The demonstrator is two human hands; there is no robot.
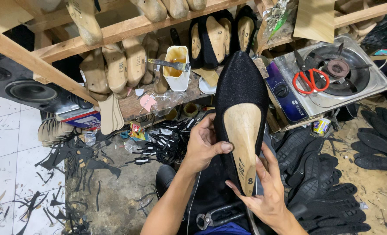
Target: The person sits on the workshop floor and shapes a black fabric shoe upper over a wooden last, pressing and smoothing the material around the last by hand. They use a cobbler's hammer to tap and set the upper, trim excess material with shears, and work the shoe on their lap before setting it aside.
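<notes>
Shoe [239, 82], black over a pale wooden form, stands toe-up, left hand [202, 146] pinching its side, right hand [267, 191] cupping the heel.

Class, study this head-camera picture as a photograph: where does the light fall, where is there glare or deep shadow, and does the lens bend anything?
Head view: light falls evenly on the left hand, right hand and black shoe on its wooden last, all sharp; glare shows on the steel gas stove; deep shadow swallows the black soles and shelf recesses; wide-angle distortion bows the wooden beam near the edge.
</notes>
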